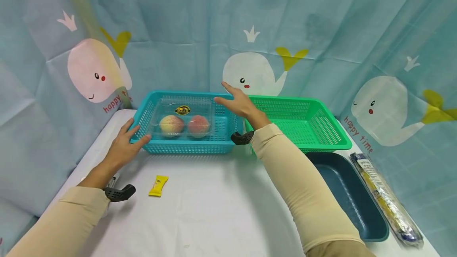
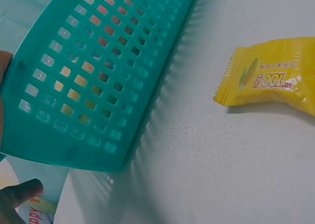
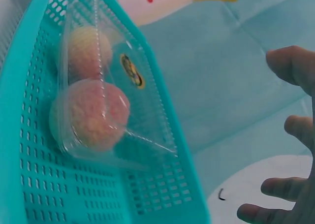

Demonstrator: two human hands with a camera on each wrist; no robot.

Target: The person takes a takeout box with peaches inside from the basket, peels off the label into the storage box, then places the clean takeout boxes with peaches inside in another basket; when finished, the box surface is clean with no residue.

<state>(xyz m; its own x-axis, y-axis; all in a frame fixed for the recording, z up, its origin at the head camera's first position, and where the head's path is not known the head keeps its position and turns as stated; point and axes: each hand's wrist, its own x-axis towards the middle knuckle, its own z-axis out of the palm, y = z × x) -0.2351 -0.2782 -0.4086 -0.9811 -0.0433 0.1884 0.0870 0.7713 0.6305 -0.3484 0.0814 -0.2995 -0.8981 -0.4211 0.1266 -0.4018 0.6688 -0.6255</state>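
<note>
My left hand (image 1: pixel 123 150) is at the left front corner of a blue perforated basket (image 1: pixel 189 147), its fingers spread along the rim. The left wrist view shows one fingertip (image 2: pixel 22 192) just below the basket's corner. Inside the basket lies a clear plastic box (image 1: pixel 205 108) with a dark and yellow label, and two peaches (image 1: pixel 171 125) show through it. My right hand (image 1: pixel 240 104) hovers over the basket's right end, fingers apart and holding nothing. In the right wrist view its fingers (image 3: pixel 290 128) stand off to the side of the basket.
A yellow wrapped snack (image 1: pixel 158 185) lies on the white table in front of the blue basket. To the right stand a green basket (image 1: pixel 300 146) and a dark blue basin (image 1: pixel 375 238), with a long plastic-wrapped package (image 1: pixel 387 201) beside it. A whale-print curtain (image 1: pixel 200 19) hangs behind.
</note>
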